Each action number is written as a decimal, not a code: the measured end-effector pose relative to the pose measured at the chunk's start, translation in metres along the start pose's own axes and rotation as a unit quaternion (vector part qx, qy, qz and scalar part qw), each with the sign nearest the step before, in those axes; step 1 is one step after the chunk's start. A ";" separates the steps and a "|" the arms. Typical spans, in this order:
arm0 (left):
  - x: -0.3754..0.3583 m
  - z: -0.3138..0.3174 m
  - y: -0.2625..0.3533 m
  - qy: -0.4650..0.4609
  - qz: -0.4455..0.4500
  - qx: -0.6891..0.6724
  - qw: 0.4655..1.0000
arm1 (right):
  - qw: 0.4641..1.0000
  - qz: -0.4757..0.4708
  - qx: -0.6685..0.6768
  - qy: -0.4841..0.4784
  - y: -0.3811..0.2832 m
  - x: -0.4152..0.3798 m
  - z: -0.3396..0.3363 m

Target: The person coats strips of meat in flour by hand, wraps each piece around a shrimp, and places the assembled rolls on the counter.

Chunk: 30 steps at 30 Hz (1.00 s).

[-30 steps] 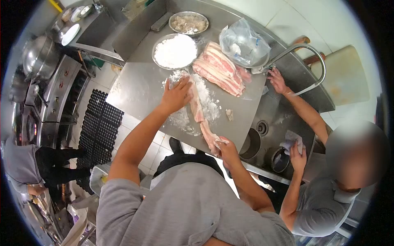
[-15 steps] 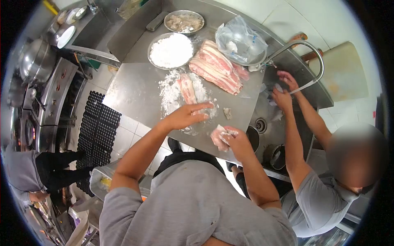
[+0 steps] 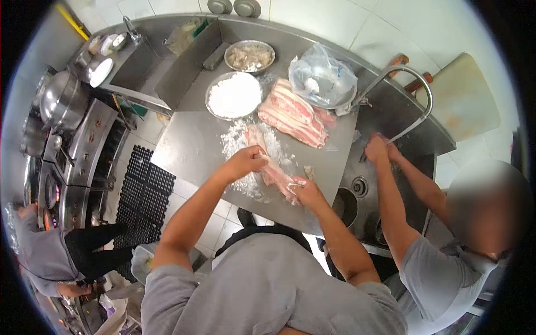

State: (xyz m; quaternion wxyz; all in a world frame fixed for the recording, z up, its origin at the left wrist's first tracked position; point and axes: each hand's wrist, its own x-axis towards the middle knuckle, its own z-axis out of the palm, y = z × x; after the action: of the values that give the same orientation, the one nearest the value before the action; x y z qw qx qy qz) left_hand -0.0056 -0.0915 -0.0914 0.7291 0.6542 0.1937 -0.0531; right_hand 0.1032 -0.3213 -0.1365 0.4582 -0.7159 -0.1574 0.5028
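A pale pink strip of raw meat [image 3: 274, 174] is stretched between my two hands, low over the steel counter. My left hand [image 3: 244, 163] is closed on its far end. At the near end, my right hand [image 3: 308, 193] pinches it between thumb and fingers. Beyond my left fingers, more meat [image 3: 255, 135] lies on the scattered white powder [image 3: 230, 144]; whether it joins the held strip is hidden. A bowl of white powder [image 3: 234, 96] stands behind it. To the right of that lies a stack of streaky meat slices [image 3: 293, 116]. A small scrap [image 3: 309, 171] sits near my right hand.
A bowl of pale wet food [image 3: 249, 56] and a bowl with a clear plastic bag [image 3: 322, 75] stand at the back. On the right, a co-worker's hands [image 3: 379, 148] are at the sink under a curved tap [image 3: 427, 92]. Another person [image 3: 47, 245] stands by the stove, left.
My left hand has gone from open fingers to a grip on the meat strip. The crumpled piece in my right hand is now drawn out lengthwise. The co-worker's hands have come together.
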 end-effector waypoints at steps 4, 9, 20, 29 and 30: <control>-0.007 0.013 0.033 0.090 0.064 0.173 0.979 | 0.997 -0.038 0.053 0.032 0.006 0.010 -0.002; -0.022 0.018 0.065 0.115 0.113 0.255 0.953 | 0.997 -0.005 0.049 0.053 -0.025 -0.007 -0.006; -0.055 0.015 0.092 0.212 0.149 0.302 0.918 | 0.928 -0.311 -0.185 0.094 -0.109 -0.010 -0.008; -0.088 0.001 0.080 0.271 0.112 0.296 0.909 | 0.808 -0.391 -0.395 0.197 -0.224 -0.003 -0.084; -0.094 -0.001 0.079 0.284 0.105 0.297 0.906 | 0.826 -0.377 -0.367 0.203 -0.260 -0.016 -0.104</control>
State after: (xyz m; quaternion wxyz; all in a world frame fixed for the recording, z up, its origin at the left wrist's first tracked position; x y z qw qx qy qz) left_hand -0.0662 -0.0962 0.0151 0.4163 0.8447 0.2980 0.1561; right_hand 0.2465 -0.2463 0.0919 0.3369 -0.8021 -0.4916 0.0390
